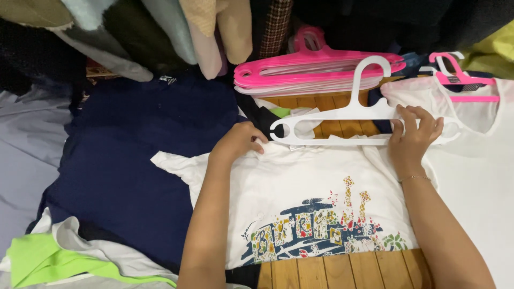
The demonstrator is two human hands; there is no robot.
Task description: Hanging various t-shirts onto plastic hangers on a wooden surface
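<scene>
A stack of pink hangers (316,72) lies beyond the hands, a navy garment (134,144) spreads left of the left hand, a lime-green cloth (37,259) sits far lower left, and another white shirt (476,160) on a pink hanger (463,80) lies right of the right hand.

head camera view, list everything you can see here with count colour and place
white hanger: 1, white, centre, at the t-shirt's collar
printed t-shirt: 1, white with a blue and multicolour print, centre
pink hangers: a stack, count unclear, top centre
pink hanger: 1, in a white garment, right
navy cloth: 1, left
lime green cloth: 1, bottom left
hanging clothes: several, mixed colours, top
wooden surface: brown, underneath
left hand: on the t-shirt's collar
right hand: gripping the white hanger
</scene>
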